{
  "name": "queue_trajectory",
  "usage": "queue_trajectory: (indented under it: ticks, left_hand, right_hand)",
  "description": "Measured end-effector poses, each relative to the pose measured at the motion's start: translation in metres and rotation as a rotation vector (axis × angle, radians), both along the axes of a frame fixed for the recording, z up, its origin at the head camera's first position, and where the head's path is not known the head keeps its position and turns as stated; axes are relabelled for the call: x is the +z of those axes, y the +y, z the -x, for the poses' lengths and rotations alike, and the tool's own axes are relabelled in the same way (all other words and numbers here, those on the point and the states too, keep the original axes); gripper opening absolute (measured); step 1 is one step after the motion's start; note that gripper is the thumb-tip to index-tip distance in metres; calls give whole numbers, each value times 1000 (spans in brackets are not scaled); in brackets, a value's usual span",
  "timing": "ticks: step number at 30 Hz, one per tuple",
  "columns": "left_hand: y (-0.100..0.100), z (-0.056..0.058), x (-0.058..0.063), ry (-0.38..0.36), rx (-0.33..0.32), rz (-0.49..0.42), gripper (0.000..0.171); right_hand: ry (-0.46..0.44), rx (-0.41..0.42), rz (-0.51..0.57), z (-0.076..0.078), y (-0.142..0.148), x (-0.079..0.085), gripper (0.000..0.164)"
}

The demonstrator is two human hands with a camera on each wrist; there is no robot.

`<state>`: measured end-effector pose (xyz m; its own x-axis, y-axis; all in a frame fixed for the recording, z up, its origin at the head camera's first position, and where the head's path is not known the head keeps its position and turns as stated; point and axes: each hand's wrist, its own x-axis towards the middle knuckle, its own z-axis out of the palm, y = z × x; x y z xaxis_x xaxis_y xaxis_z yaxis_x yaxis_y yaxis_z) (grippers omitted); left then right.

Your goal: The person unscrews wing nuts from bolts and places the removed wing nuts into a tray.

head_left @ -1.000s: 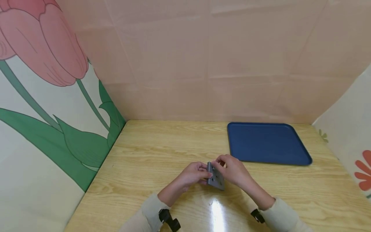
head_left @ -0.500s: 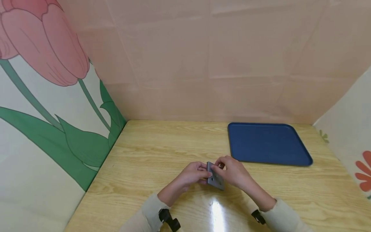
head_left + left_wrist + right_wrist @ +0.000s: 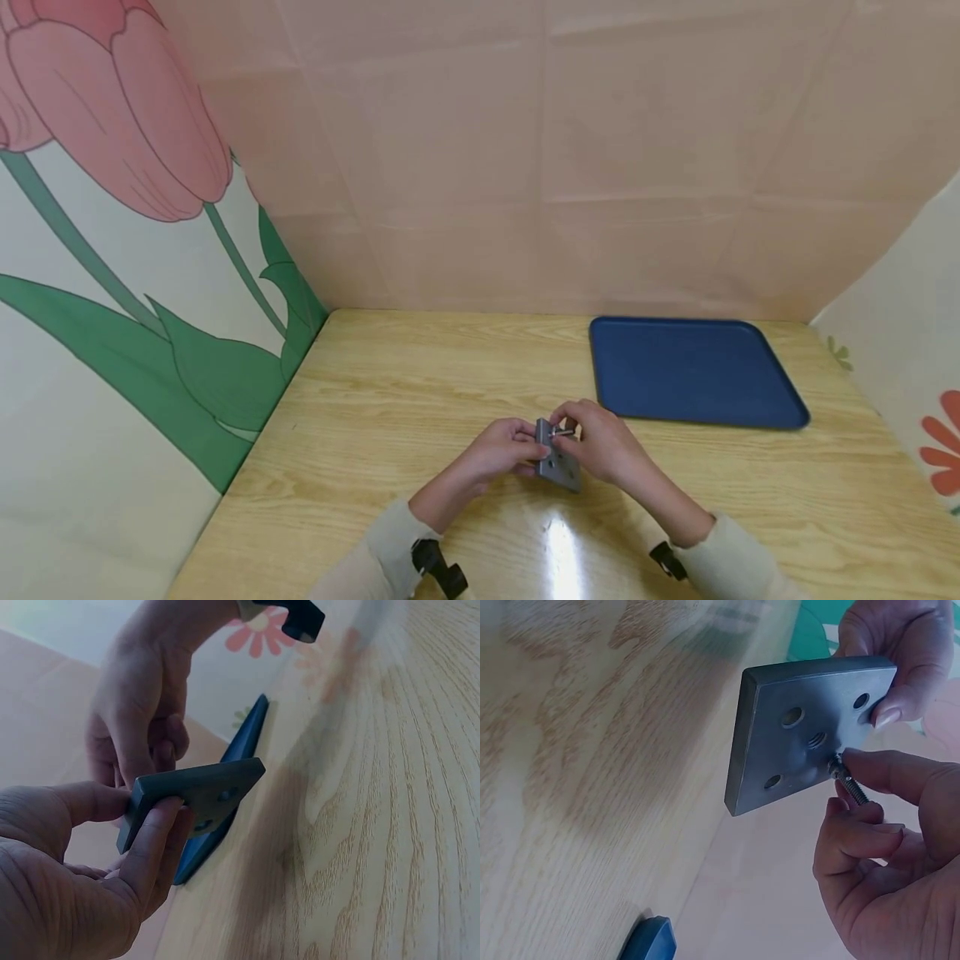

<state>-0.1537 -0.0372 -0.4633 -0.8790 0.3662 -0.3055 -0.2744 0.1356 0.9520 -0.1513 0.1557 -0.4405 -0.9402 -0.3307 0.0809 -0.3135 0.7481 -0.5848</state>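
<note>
My left hand grips a square grey metal plate by one edge, thumb on the near face and fingers behind. The plate is held tilted above the wooden table, and several round holes show in it, the middle one threaded. At one corner hole a small threaded bolt sticks out from the face, with a wider collar close against the plate. My right hand pinches the bolt near that collar between thumb and index finger, the other fingers curled. In the left wrist view the plate hides the bolt.
A blue tray lies at the back right of the wooden table, just beyond my right hand. A pinkish cloth backdrop rises behind the table, and flower-printed sheets stand at both sides.
My right fingers have shifted slightly at the plate's upper corner, and the bolt, covered by them half a second ago, now shows. My left hand and the plate have hardly moved.
</note>
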Motion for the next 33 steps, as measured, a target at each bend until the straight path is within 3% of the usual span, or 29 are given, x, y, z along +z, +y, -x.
queue_trajectory:
  ticks: [7, 14, 21, 33]
  left_hand:
    - [0, 0, -1, 3, 3, -2, 23]
    - [0, -1, 1, -2, -1, 3, 22]
    - [-1, -1, 1, -6, -6, 7, 21]
    - [0, -1, 3, -14, -7, 16, 22]
  right_hand:
    - [-3, 7, 15, 0, 0, 0, 18]
    - [5, -5, 46, 0, -1, 1, 8]
    - [5, -69, 64, 1, -1, 2, 15]
    - [-32, -85, 50, 3, 0, -3, 15]
